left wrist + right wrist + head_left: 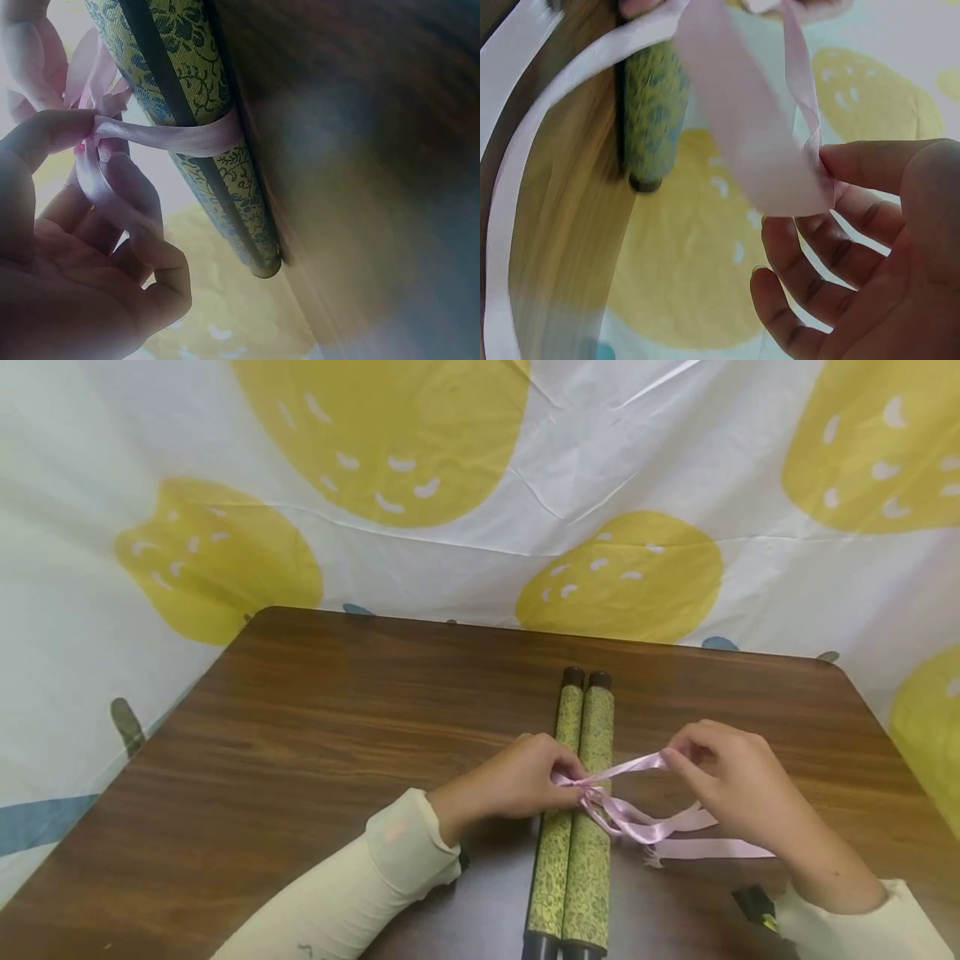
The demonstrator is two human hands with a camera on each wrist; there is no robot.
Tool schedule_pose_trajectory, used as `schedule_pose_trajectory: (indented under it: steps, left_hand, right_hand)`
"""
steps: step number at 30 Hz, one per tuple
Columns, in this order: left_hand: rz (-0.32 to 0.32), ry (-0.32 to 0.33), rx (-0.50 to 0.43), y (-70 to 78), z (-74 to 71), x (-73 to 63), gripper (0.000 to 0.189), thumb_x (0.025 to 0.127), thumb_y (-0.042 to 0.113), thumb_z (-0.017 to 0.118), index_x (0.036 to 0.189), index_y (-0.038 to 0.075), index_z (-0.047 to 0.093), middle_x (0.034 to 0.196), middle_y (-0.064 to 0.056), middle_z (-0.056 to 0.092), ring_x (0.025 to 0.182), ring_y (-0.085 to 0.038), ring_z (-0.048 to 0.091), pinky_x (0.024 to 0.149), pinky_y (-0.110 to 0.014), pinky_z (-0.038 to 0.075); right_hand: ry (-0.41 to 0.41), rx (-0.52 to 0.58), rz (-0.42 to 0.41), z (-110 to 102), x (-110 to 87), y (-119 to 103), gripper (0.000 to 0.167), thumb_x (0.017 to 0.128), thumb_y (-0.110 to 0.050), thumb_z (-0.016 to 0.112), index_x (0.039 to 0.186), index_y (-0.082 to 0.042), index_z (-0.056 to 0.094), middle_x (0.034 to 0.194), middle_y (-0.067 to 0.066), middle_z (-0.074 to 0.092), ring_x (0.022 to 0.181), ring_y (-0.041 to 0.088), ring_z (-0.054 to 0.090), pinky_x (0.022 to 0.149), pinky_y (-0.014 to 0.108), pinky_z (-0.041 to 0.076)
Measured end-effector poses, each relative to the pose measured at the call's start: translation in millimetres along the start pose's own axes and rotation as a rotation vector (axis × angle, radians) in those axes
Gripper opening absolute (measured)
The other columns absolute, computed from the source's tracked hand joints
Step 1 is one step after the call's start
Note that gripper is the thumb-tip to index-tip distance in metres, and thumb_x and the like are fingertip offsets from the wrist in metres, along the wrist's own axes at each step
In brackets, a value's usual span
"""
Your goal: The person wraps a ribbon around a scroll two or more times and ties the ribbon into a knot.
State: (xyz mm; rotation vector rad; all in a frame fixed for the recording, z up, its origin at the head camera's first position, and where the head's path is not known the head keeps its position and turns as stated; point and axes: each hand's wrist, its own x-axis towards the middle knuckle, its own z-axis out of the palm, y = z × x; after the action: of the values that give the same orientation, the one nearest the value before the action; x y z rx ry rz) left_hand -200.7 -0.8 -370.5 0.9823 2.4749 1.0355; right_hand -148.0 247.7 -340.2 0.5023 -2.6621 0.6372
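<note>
Two side-by-side rolls of a scroll (588,868), covered in green-gold patterned brocade with dark end knobs, lie lengthwise on the table. A pink satin ribbon (180,140) wraps round the scroll and gathers into a knot above it. My left hand (536,779) pinches the ribbon at this knot between thumb and fingers, over the rolls. To the right, my right hand (731,777) pinches a loop of the ribbon (735,127) between thumb and index finger and holds it out from the knot. Loose ribbon ends trail rightward beneath the right hand.
The brown wood-grain table (360,693) extends around the scroll. Behind it hangs a white cloth (420,560) printed with large yellow fruit shapes. A small dark object (752,906) shows beside the right sleeve.
</note>
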Motion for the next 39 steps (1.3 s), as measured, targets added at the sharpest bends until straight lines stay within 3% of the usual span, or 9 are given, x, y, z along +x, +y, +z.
schedule_pose_trajectory:
  steps: [5,11,15,19,23,29,32,36,39]
  left_hand:
    - [0.014,-0.001,-0.001,0.1,-1.5,-0.3,0.004,0.086,0.014,0.075,0.089,0.013,0.078,0.072,0.008,0.068,0.065,-0.002,0.054,0.061,-0.016,0.047]
    - [0.009,0.001,0.003,-1.1,-1.1,0.5,0.005,0.086,0.013,0.074,0.089,0.014,0.078,0.073,0.009,0.068,0.066,-0.001,0.055,0.061,-0.016,0.047]
    - [0.002,0.003,-0.004,-0.8,-1.6,0.8,0.005,0.086,0.012,0.074,0.089,0.015,0.078,0.074,0.008,0.069,0.067,-0.002,0.057,0.063,-0.017,0.048]
    - [-0.001,-0.002,-0.026,-1.2,-1.3,1.1,0.004,0.087,0.012,0.075,0.089,0.014,0.077,0.077,0.006,0.07,0.067,-0.002,0.058,0.062,-0.017,0.049]
    - [-0.01,0.001,-0.067,-2.5,-0.3,1.5,0.005,0.087,0.013,0.076,0.093,0.014,0.075,0.078,0.005,0.07,0.066,-0.004,0.059,0.06,-0.018,0.05]
    - [-0.031,0.013,-0.146,-7.1,-0.8,0.1,0.013,0.088,0.013,0.075,0.098,0.014,0.066,0.082,0.002,0.072,0.068,-0.005,0.063,0.063,-0.021,0.052]
    - [-0.036,0.003,-0.192,-6.5,-1.8,-0.3,0.017,0.089,0.012,0.075,0.099,0.015,0.061,0.085,0.0,0.074,0.071,-0.004,0.066,0.065,-0.021,0.054]
    - [-0.052,-0.015,-0.236,-5.3,-3.6,0.1,0.021,0.09,0.01,0.073,0.103,0.014,0.058,0.087,-0.002,0.075,0.072,-0.006,0.068,0.066,-0.022,0.054]
    - [-0.05,-0.03,-0.252,-6.7,-5.2,0.8,0.022,0.092,0.009,0.071,0.107,0.013,0.057,0.088,-0.003,0.076,0.073,-0.007,0.069,0.067,-0.023,0.055]
  right_hand:
    - [0.017,-0.049,0.089,-18,-6.8,17,0.007,0.087,-0.011,0.076,0.082,-0.015,0.071,0.073,-0.005,0.066,0.066,0.002,0.051,0.06,0.022,0.044]
    - [0.031,-0.143,0.206,-35,-16.3,41,0.008,0.09,-0.015,0.07,0.083,-0.012,0.071,0.068,-0.002,0.065,0.06,0.007,0.048,0.056,0.026,0.038]
    - [-0.102,-0.212,0.291,-38,-20.5,52,0.015,0.093,-0.021,0.065,0.088,-0.008,0.07,0.069,-0.002,0.065,0.06,0.014,0.053,0.051,0.031,0.038]
    - [-0.202,-0.24,0.259,-31,-17.5,45,0.015,0.092,-0.023,0.067,0.091,-0.008,0.07,0.08,0.002,0.067,0.071,0.022,0.063,0.054,0.042,0.048]
    - [-0.188,-0.085,0.114,-10,-5.7,11,0.008,0.09,-0.019,0.071,0.093,-0.012,0.072,0.085,-0.001,0.068,0.075,0.017,0.063,0.064,0.037,0.053]
    - [-0.433,0.251,0.024,28,16.3,-29,0.019,0.093,-0.027,0.07,0.105,-0.012,0.071,0.073,-0.006,0.069,0.053,0.003,0.055,0.052,0.023,0.047]
    - [-0.484,0.315,0.013,38,21.2,-31,0.017,0.093,-0.026,0.07,0.103,-0.012,0.071,0.071,-0.005,0.068,0.048,0.002,0.053,0.048,0.023,0.045]
    - [-0.468,0.358,-0.01,44,21.5,-26,0.008,0.092,-0.023,0.072,0.092,-0.015,0.072,0.078,-0.007,0.068,0.052,0.0,0.051,0.051,0.022,0.046]
    - [-0.451,0.369,-0.012,47,21.2,-24,0.007,0.093,-0.021,0.071,0.088,-0.016,0.072,0.072,-0.008,0.066,0.052,-0.001,0.05,0.051,0.022,0.045]
